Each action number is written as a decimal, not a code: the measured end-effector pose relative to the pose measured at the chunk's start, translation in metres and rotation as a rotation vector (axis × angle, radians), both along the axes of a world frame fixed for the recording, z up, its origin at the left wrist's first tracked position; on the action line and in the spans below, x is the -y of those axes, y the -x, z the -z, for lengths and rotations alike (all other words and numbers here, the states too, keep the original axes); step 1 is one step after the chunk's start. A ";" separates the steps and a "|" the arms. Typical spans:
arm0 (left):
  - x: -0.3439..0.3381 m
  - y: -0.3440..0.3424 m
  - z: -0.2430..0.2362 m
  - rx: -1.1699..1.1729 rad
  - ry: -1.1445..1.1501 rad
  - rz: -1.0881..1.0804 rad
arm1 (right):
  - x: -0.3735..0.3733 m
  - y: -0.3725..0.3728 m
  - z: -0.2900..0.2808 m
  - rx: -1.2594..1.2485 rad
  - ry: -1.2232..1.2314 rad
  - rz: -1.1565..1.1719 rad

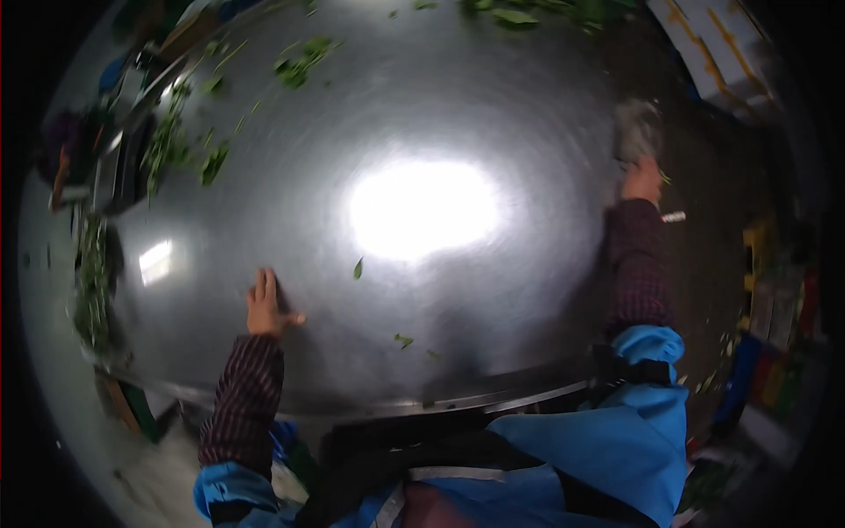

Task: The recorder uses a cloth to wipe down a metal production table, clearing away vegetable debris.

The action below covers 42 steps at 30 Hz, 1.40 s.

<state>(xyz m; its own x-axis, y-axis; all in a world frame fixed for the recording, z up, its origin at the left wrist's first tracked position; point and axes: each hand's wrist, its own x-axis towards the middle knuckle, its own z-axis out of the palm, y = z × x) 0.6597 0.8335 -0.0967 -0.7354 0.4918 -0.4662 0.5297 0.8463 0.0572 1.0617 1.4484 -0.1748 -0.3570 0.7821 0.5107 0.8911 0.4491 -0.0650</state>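
Observation:
My left hand (pixel 268 308) rests with fingers spread on the steel table (pixel 317 194), toward its lower left. My right hand (pixel 641 180) is stretched out to the table's right edge, gripping a blurred grey cloth (pixel 640 128); its fingertips are partly hidden. Small loose green leaves (pixel 358 268) lie between my hands. A bright glare covers the middle of the tabletop.
Leafy greens lie at the upper left (pixel 163 141), far edge (pixel 515 16) and left end (pixel 95 282). White foam boxes (pixel 704 53) stand beyond the right corner. Coloured crates (pixel 766 378) stand at lower right. A co-worker's arm (pixel 60 176) shows at far left.

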 end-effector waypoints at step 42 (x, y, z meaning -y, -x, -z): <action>0.015 -0.179 -0.018 0.111 -0.914 -0.122 | 0.185 -0.121 -0.044 0.012 0.242 -0.121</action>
